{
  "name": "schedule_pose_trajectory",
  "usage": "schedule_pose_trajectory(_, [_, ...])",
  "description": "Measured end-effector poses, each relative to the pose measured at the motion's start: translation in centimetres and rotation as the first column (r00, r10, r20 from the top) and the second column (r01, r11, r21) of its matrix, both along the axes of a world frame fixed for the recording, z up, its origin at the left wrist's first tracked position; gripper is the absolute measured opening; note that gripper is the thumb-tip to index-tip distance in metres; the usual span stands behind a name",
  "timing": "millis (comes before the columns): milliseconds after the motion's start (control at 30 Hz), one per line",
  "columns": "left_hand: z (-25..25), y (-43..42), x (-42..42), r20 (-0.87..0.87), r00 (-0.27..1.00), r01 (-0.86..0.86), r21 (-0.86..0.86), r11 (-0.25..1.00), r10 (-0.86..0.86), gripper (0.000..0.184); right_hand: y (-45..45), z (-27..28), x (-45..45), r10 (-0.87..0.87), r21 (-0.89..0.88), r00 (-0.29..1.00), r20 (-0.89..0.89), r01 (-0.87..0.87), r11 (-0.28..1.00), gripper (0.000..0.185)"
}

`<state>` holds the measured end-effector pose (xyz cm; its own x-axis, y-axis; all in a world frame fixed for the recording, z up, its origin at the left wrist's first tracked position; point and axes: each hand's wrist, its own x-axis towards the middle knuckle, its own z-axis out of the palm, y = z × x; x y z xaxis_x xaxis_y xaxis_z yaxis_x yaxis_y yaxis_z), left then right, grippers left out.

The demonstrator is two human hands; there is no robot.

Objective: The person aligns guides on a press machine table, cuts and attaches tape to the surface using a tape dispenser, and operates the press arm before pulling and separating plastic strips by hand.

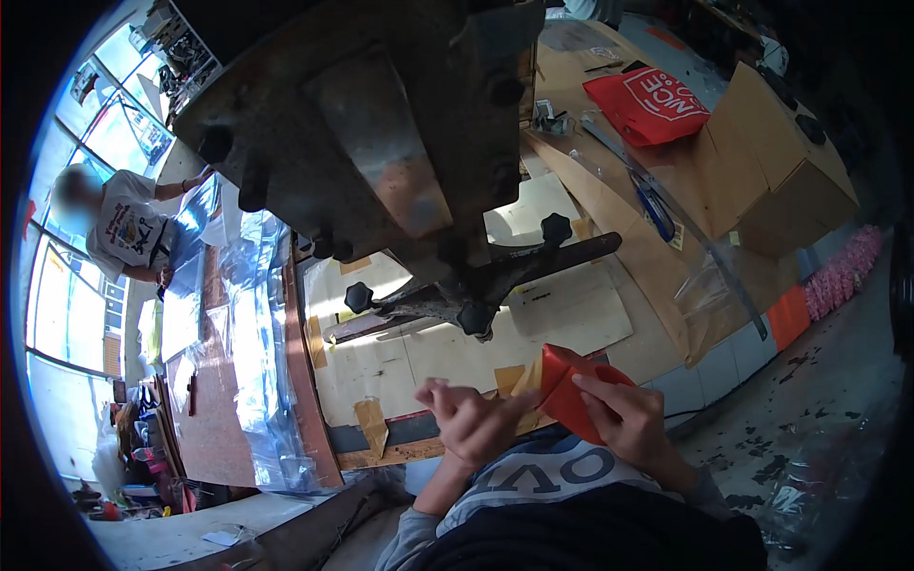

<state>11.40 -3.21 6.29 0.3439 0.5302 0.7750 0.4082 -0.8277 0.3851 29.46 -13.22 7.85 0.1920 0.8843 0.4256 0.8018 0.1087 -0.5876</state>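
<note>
My right hand is closed on a folded red fabric piece, thumb and fingers pinching its near side. The fabric is held above my lap, at the front edge of the press table. My left hand is beside it, palm partly turned up and fingers apart, their tips reaching toward the fabric's left edge. A tan tape strip stands between those fingertips and the fabric; I cannot tell whether the fingers touch it. Beyond my hands, a pale board lies under a heavy dark press head.
Star-shaped knobs and a metal bar hang low beneath the press. On the right are a red printed bag, a cardboard box, a long metal ruler and a blue-handled tool. A person handles plastic sheets at left.
</note>
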Motion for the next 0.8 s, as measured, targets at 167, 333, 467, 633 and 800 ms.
schedule_pose_trajectory(167, [-2.5,-2.0,-1.8,0.226,0.97,0.055,0.176,0.983,-0.094,0.026,0.3,-4.3,3.0,-0.366,-0.197,0.91,-0.196,0.329,0.923,0.019])
schedule_pose_trajectory(333, [-0.8,1.2,-1.1,0.467,0.884,0.082,-0.196,0.977,0.02,0.017,0.8,-1.4,2.5,-0.398,0.099,0.881,-0.256,0.433,0.896,0.02])
schedule_pose_trajectory(467, [-2.0,1.6,0.8,0.425,0.905,0.181,-0.45,0.875,0.031,0.016,5.6,-3.6,11.3,-0.635,0.145,0.725,0.268,0.621,0.77,0.033])
schedule_pose_trajectory(633, [-4.4,1.1,2.5,0.196,0.971,0.227,-0.548,0.805,-0.14,0.018,11.3,-9.0,24.4,-0.35,-0.143,0.606,0.714,0.616,0.775,0.049])
schedule_pose_trajectory(800, [-6.2,0.9,5.4,0.16,0.962,0.27,-0.657,0.703,-0.22,0.016,7.5,-7.9,17.3,-0.495,0.129,0.726,0.477,0.5,0.856,0.063])
